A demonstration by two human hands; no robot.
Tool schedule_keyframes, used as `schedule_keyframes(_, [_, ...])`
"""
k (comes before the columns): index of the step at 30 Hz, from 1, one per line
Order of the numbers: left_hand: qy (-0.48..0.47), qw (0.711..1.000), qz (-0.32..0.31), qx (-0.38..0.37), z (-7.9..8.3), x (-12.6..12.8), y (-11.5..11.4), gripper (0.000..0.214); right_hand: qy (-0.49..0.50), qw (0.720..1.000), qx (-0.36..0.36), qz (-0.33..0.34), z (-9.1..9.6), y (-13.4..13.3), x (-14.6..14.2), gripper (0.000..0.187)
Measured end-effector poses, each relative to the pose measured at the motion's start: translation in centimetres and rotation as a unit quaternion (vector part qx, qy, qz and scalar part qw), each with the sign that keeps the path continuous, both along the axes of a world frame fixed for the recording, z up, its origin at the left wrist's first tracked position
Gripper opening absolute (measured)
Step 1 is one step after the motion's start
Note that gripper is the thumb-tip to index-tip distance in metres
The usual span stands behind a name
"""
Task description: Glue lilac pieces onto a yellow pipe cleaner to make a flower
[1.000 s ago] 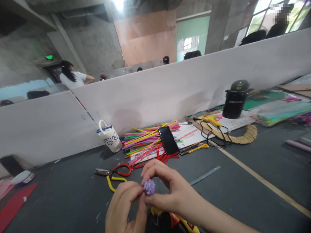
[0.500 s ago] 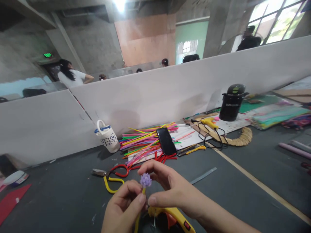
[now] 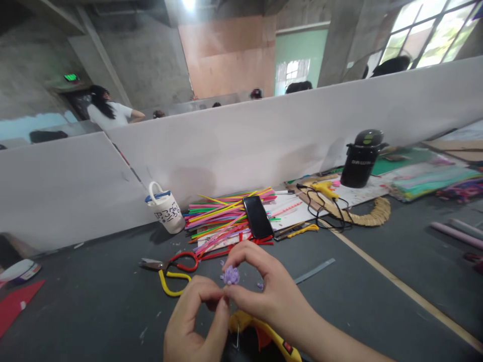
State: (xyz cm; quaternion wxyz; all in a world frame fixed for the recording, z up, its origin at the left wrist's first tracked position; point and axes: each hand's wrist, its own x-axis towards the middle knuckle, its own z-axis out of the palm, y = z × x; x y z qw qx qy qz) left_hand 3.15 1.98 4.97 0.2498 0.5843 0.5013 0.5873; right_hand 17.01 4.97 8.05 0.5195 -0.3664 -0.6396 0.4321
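Both my hands meet low in the middle of the view around a small purple fuzzy flower (image 3: 230, 275). My left hand (image 3: 194, 322) pinches just below the flower, thumb against forefinger. My right hand (image 3: 271, 291) curls over it from the right, its fingertips touching the flower's top and side. A yellow glue gun (image 3: 264, 334) lies under my hands, partly hidden. Scissors with red and yellow handles (image 3: 171, 269) lie just beyond my left hand.
A pile of coloured sticks (image 3: 222, 218) with a black phone (image 3: 257, 217) on it lies ahead. Near it are a white bag (image 3: 166, 208), a metal ruler (image 3: 314, 271), a second glue gun (image 3: 326, 189) with cable and a black pot (image 3: 361, 158). A white partition (image 3: 264, 136) stands behind; people beyond.
The flower has dropped slightly and turned between my fingers. My left thumb and forefinger have closed tighter under it, and the stem seen half a second ago is now hidden.
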Motion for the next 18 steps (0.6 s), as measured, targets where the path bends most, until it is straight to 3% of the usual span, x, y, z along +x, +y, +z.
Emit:
schedule_keyframes(5, [-0.007, 0.998, -0.007, 0.054, -0.3, 0.0, 0.1, 0.01, 0.011, 0.998, -0.045, 0.036, 0.5, 0.1, 0.4, 0.027])
schedule_keyframes(9, [0.002, 0.992, 0.011, 0.129, -0.9, 0.3, 0.4, 0.012, 0.033, 0.994, -0.072, 0.078, 0.6, -0.1, 0.5, 0.017])
schedule_keyframes(13, [0.017, 0.982, 0.017, 0.189, -1.5, -0.1, 0.6, 0.016, 0.032, 0.998, -0.014, 0.048, 0.7, -0.4, 0.4, 0.022])
schedule_keyframes(18, [0.114, 0.959, -0.046, 0.254, -1.2, -2.2, 1.2, 0.035, 0.016, 0.998, 0.064, 0.024, 0.6, -0.9, 0.2, 0.024])
